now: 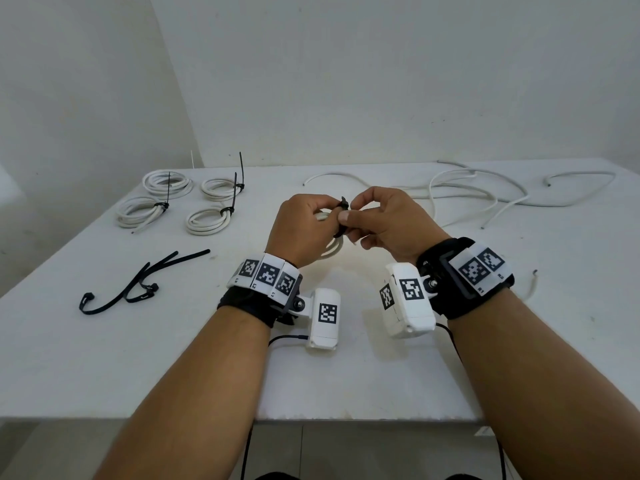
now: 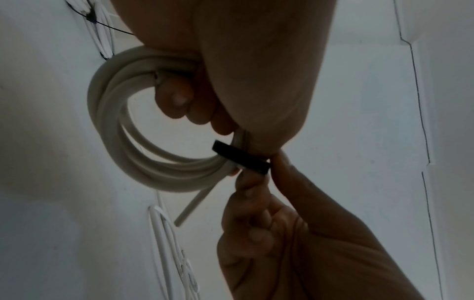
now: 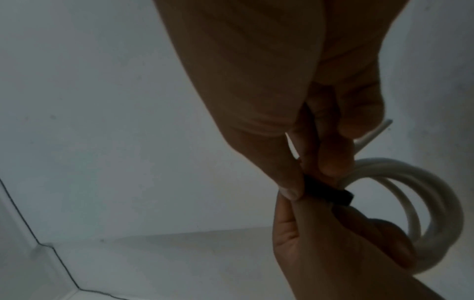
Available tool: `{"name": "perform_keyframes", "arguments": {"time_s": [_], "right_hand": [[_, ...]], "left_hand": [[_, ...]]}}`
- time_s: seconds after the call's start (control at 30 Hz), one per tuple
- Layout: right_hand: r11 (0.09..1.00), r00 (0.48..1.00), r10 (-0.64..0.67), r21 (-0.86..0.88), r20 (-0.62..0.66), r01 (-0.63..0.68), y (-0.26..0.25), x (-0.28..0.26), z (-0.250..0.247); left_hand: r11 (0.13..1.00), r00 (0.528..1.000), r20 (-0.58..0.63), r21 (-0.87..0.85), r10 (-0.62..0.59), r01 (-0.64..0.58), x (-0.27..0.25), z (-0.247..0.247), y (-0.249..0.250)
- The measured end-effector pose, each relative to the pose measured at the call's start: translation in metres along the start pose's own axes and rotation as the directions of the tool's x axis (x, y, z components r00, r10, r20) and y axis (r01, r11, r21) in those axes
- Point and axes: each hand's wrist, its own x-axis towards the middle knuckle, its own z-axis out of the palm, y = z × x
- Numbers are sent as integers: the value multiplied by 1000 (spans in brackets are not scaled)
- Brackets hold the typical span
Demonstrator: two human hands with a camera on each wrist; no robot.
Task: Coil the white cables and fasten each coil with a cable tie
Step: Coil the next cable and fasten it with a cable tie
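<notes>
The coiled cable (image 2: 133, 154) has a smooth, off-white plastic jacket with a soft, low shine. The cable tie (image 2: 242, 157) around it is a flat black plastic band, matt and smooth. The table (image 1: 346, 375) has a white surface that looks matt, with small dark specks. At 10 o'clock on it, the four finished coils (image 1: 166, 183) show the same smooth white jacket, and at 8 o'clock the spare ties (image 1: 138, 282) are black plastic with a little gloss. The wrist straps (image 1: 446, 271) look like black cloth, and the camera housings (image 1: 408, 306) are white matt plastic.
</notes>
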Motion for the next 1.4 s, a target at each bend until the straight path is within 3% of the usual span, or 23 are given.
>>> {"name": "perform_keyframes", "arguments": {"time_s": [0.2,0.33,0.43,0.53,0.73,1.07,1.17,1.3,1.4], "right_hand": [[982,1000,21,189,-8,-19,-1,5,-7],[996,1000,-3,88,-14,5,-1,3,-7],[998,1000,-2,-70,-3,2,-1,4,-7],[993,1000,12,-118,-26,-15,1,4,-12],[999,983,-32,-8,-178,31,-1,7,-18],[992,888,-102,24,-449,126,3,11,-24],[996,918,-47,55,-394,75,6,10,-17],[994,982,108,39,-156,-103,8,10,-12],[962,983,154,242,-98,-126,11,10,-13]], "left_hand": [[992,993,64,-86,96,-90,-3,-2,6],[984,989,105,-160,100,-82,-5,-4,7],[982,985,169,-187,39,-7,-7,-1,9],[968,975,220,-235,-33,86,-8,6,9],[877,960,239,-416,-148,239,-6,11,11],[692,909,339,-595,-243,407,-6,16,20],[644,898,340,-627,-278,437,-7,13,18],[587,897,314,-679,-310,440,-8,12,14],[560,905,293,-713,-309,422,-8,16,16]]}}
